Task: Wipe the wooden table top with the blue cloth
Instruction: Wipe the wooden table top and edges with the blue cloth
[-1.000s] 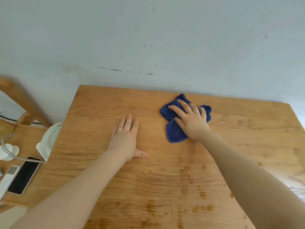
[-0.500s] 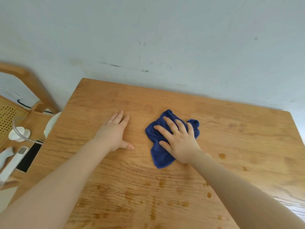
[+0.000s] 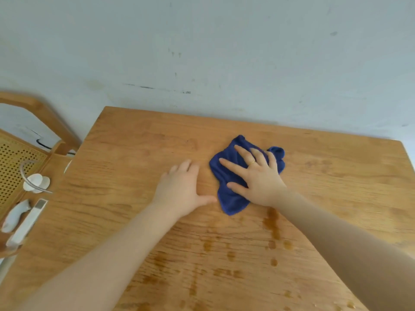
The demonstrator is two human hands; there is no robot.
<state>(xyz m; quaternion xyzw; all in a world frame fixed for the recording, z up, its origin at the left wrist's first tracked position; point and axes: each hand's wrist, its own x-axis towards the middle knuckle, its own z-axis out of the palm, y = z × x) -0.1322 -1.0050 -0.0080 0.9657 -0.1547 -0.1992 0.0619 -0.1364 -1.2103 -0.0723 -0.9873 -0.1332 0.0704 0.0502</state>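
The blue cloth [image 3: 226, 173] lies crumpled on the wooden table top [image 3: 134, 153], a little behind its middle. My right hand [image 3: 258, 178] presses flat on the cloth with spread, straight fingers and covers most of its right half. My left hand [image 3: 179, 189] rests flat on the bare wood just left of the cloth, its thumb tip close to the cloth's lower left edge. Dark wet patches [image 3: 272, 223] mark the wood nearer to me, below the cloth.
A pale wall [image 3: 224, 52] rises right behind the table's far edge. On the left stands a lower wooden piece with a cane panel [image 3: 15, 162], a small white object [image 3: 36, 182] and a white bar-shaped device [image 3: 27, 223]. The table's right edge runs near the frame's right side.
My right hand has slid the cloth toward me and to the left, then back a little toward the wall. The left hand has stayed flat on the wood beside it.
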